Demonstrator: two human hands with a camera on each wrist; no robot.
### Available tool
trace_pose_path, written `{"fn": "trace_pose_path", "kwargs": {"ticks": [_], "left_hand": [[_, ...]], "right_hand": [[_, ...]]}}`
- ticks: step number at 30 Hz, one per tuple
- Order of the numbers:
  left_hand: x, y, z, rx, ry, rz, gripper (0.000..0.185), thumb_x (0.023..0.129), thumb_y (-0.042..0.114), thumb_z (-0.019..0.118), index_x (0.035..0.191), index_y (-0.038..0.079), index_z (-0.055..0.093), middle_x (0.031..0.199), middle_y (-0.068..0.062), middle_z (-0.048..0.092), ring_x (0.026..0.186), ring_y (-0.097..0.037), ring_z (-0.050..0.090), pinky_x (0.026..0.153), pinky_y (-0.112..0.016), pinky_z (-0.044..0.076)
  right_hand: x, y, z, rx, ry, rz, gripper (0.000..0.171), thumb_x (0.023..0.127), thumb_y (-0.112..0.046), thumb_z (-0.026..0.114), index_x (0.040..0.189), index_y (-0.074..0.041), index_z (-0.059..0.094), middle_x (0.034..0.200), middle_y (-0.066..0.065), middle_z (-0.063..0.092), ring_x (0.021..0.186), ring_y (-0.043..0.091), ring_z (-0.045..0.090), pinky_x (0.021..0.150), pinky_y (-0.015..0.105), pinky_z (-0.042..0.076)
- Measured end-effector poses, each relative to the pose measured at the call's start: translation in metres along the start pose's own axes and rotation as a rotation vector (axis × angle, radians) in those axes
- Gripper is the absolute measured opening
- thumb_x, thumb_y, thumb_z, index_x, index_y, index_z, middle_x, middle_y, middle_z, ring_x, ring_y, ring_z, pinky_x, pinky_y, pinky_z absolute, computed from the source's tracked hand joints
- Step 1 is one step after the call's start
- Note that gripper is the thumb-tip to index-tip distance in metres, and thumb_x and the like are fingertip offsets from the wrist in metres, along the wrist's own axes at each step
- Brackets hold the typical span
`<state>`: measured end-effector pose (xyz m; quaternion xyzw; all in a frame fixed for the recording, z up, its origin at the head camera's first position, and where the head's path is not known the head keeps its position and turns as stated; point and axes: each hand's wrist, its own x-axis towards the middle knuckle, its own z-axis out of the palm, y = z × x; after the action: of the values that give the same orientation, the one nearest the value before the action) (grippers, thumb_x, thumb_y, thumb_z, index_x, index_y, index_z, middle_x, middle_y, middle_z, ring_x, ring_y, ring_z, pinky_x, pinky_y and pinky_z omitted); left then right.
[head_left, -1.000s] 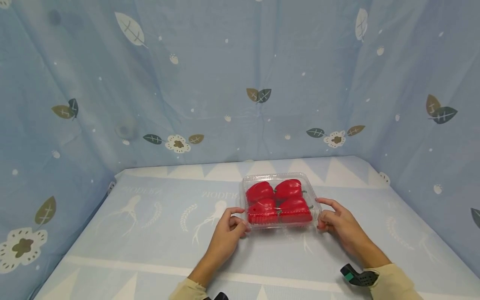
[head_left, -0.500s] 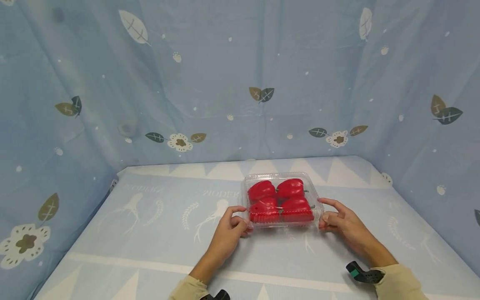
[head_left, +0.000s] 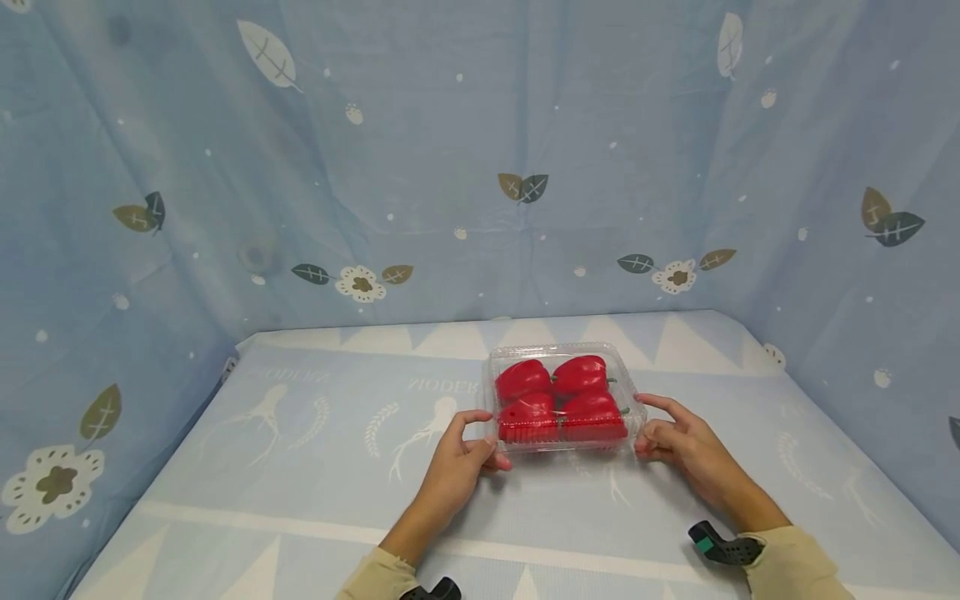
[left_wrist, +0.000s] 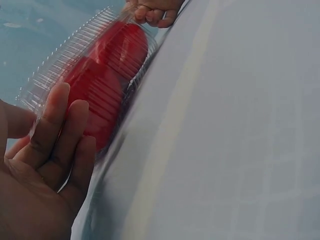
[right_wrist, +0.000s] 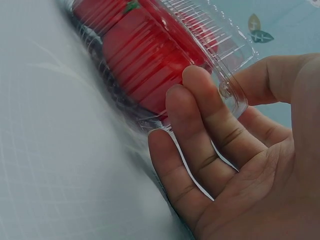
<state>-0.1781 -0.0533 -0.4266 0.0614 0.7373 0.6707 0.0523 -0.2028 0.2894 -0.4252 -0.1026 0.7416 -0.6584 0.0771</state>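
A clear plastic clamshell box (head_left: 558,352) with several red bell peppers (head_left: 592,415) inside sits on the table, right of the middle in the head view. Green stems show on some peppers. At the box's near left corner, my left hand (head_left: 455,467) holds the rim, its index finger along the side and other fingertips by the front edge. My right hand (head_left: 686,450) pinches the near right corner between thumb and fingers. The right wrist view shows the right fingers (right_wrist: 200,135) against the ribbed side wall. In the left wrist view the left fingers (left_wrist: 60,135) lie in front of the box.
A pale blue and white patterned cloth (head_left: 300,467) covers the table. Blue curtains (head_left: 420,150) with leaf and flower prints rise behind it and on both sides. Black bands (head_left: 723,546) sit at both wrists, by the beige sleeves (head_left: 795,567).
My left hand's lower fingers have stretched slightly to the right along the box's front edge. The box and right hand stay nearly in place; the head view has shifted a little.
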Motion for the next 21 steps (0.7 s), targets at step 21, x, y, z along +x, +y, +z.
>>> {"fn": "trace_pose_path", "kwargs": {"ticks": [21], "left_hand": [[0.011, 0.006, 0.003, -0.072, 0.047, -0.099, 0.034, 0.09, 0.007, 0.051, 0.123, 0.006, 0.042, 0.082, -0.013, 0.07, 0.077, -0.023, 0.068, 0.077, -0.039, 0.056]], "right_hand": [[0.003, 0.004, 0.001, -0.026, 0.037, 0.026, 0.05, 0.096, -0.008, 0.044, 0.144, -0.007, 0.029, 0.093, 0.02, 0.064, 0.086, 0.028, 0.065, 0.077, 0.036, 0.056]]}}
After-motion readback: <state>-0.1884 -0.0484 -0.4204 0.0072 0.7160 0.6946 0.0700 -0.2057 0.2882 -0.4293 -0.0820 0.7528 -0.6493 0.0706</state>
